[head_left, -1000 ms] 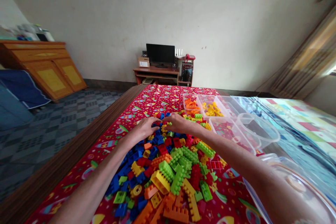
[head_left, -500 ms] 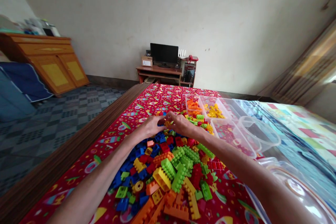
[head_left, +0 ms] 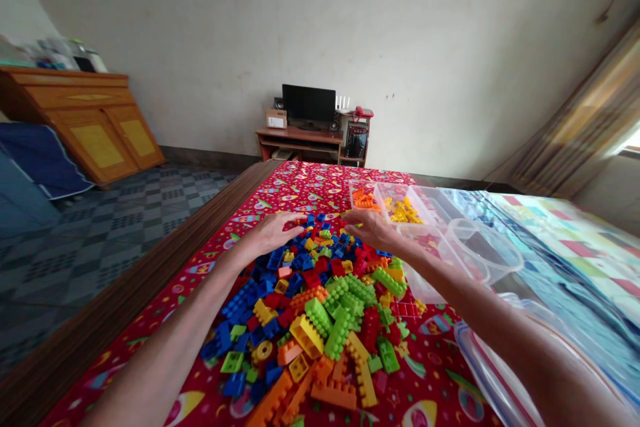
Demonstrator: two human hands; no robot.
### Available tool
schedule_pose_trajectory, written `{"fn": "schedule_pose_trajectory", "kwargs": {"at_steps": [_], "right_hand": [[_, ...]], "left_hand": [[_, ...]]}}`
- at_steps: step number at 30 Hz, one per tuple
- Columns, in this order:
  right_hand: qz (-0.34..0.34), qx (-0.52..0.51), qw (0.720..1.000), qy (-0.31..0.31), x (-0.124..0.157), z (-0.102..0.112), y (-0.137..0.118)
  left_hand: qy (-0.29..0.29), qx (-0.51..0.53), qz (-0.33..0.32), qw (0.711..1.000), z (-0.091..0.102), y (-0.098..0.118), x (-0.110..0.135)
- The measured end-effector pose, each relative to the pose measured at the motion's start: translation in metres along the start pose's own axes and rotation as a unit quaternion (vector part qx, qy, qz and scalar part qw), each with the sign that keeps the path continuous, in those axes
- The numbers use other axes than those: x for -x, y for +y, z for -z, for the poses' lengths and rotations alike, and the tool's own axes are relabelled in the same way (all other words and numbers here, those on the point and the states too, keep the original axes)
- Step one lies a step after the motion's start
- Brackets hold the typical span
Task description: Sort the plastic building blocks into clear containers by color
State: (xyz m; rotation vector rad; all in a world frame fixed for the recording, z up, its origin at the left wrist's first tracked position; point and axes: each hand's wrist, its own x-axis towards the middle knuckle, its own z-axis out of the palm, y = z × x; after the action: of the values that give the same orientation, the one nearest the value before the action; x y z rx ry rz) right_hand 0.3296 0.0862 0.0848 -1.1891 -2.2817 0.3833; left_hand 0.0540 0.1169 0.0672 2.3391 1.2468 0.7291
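Note:
A heap of coloured plastic building bricks (head_left: pixel 320 307) lies on a red patterned tablecloth (head_left: pixel 295 190). My left hand (head_left: pixel 273 232) rests at the heap's far left edge, fingers stretched over blue bricks, holding nothing. My right hand (head_left: pixel 367 228) hovers at the far right edge with fingers spread, just left of the clear tubs. One clear tub holds orange bricks (head_left: pixel 364 199); the tub beside it holds yellow bricks (head_left: pixel 403 210).
More clear tubs (head_left: pixel 440 250) and a round clear container (head_left: pixel 483 253) sit on the right, with a clear lid (head_left: pixel 493 373) near me. The table's wooden edge (head_left: pixel 150 280) runs along the left. A desk with a monitor (head_left: pixel 309 103) stands at the far wall.
My two hands, which were pinched together over the far end of the heap, have moved apart and opened, the right one toward the tubs.

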Motion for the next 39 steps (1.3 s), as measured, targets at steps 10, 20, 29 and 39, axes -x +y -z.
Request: {"fn": "schedule_pose_trajectory", "kwargs": {"at_steps": [10,20,29,39], "right_hand": [[0.128,0.152,0.976,-0.085,0.115,0.042,-0.041],[0.353,0.234,0.892,-0.161,0.139,-0.014,-0.083],[0.327,0.29,0.896,-0.079,0.089,-0.008,-0.056],[0.151,0.135,0.978,-0.047,0.029,0.006,-0.019]], "left_hand": [[-0.02,-0.1,-0.059,0.993,0.013,0.033,0.082],[-0.179,-0.201,-0.358,0.894,-0.043,0.102,0.18],[-0.064,-0.223,-0.321,0.918,-0.051,0.079,0.122],[0.008,-0.113,-0.173,0.978,-0.044,0.043,0.044]]}}
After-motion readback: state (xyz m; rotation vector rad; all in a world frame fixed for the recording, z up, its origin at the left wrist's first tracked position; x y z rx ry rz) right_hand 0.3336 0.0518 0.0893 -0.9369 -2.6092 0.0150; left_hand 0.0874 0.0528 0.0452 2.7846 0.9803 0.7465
